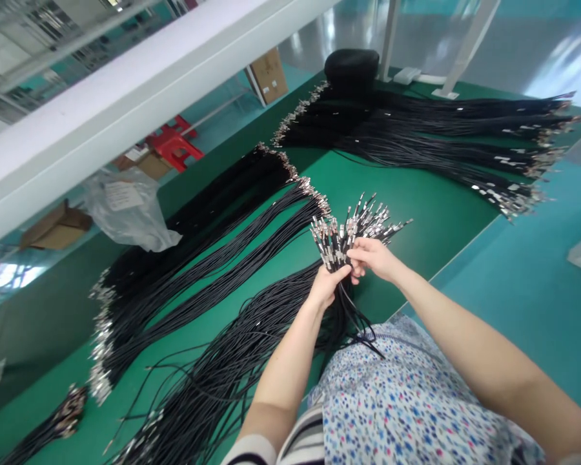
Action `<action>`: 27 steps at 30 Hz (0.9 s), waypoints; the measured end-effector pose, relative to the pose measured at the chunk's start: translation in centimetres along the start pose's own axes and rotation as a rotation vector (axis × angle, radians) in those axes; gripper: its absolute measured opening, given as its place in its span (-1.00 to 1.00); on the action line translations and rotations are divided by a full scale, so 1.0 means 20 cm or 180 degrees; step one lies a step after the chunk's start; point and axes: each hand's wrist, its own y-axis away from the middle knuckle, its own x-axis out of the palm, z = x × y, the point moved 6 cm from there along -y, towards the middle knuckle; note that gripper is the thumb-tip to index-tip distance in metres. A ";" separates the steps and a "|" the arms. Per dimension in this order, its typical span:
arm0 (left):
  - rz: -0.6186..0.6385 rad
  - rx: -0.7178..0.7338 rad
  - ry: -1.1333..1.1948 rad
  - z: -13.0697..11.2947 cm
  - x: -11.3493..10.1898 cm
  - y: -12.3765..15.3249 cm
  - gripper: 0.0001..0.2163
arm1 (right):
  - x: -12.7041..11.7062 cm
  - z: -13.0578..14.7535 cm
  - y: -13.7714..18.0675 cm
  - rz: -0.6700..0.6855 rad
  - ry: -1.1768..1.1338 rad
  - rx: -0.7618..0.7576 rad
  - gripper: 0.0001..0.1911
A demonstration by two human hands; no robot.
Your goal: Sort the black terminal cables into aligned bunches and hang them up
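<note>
A thick bunch of black cables (336,248) with silvery metal ends stands up out of my left hand (327,284), whose fingers wrap round it just below the ends. My right hand (370,257) is at the bunch's right side, its thumb and fingers pinched on cable ends there. Behind the right hand more metal-tipped ends (375,219) fan out to the upper right. From under my hands the long black cables (261,323) run down to the lower left across the green table (445,213). A few cables hang over the patterned apron (416,394).
Sorted rows of black cables (193,252) lie to the left, with more cable bundles (416,123) at the back right. A plastic bag (130,206) rests by the left rows. A white beam (126,97) crosses the upper left. Beyond it stands a red stool (174,142).
</note>
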 end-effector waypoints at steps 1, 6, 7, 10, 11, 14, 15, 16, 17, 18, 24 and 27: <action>-0.0114 0.0018 -0.0069 0.00 -0.02 0.01 -0.70 | 0.03 -0.01 -0.01 0.0052 0.0094 0.0004 -0.66; -0.0237 -0.0126 -0.0193 0.01 -0.05 0.02 -0.73 | 0.08 -0.05 0.00 0.0060 0.0277 -0.0063 -0.70; -0.0204 -0.0160 -0.0189 0.02 -0.05 0.02 -0.74 | 0.06 -0.07 0.01 -0.0048 0.0219 -0.0067 -0.70; -0.0331 -0.0146 -0.0014 0.00 -0.06 0.04 -0.76 | -0.10 -0.23 0.02 -0.0729 0.0240 0.0354 -0.71; -0.0439 -0.0107 0.0125 -0.01 -0.08 0.05 -0.76 | -0.19 -0.31 0.03 -0.1084 0.0380 0.0632 -0.72; -0.0778 0.0027 0.0641 -0.07 -0.17 0.08 -0.75 | -0.42 -0.49 0.05 -0.1887 0.0858 0.1383 -0.73; -0.0871 0.0073 0.0765 -0.10 -0.20 0.09 -0.73 | -0.47 -0.53 0.04 -0.1958 0.0926 0.1503 -0.72; -0.0938 0.0114 0.0842 -0.12 -0.24 0.10 -0.71 | -0.50 -0.56 0.02 -0.1970 0.0942 0.1561 -0.72; -0.0982 0.0150 0.0878 -0.14 -0.27 0.11 -0.70 | -0.52 -0.58 0.00 -0.1981 0.0946 0.1611 -0.73; -0.1003 0.0177 0.0892 -0.16 -0.29 0.12 -0.69 | -0.53 -0.59 -0.02 -0.2000 0.0924 0.1650 -0.76; -0.0989 0.0224 0.1026 -0.18 -0.34 0.14 -0.72 | -0.48 -0.61 -0.07 -0.2162 0.0345 0.1698 -0.94; -0.0999 0.0227 0.1087 -0.18 -0.35 0.13 -0.74 | -0.49 -0.61 -0.05 -0.2270 0.0093 0.1646 -0.90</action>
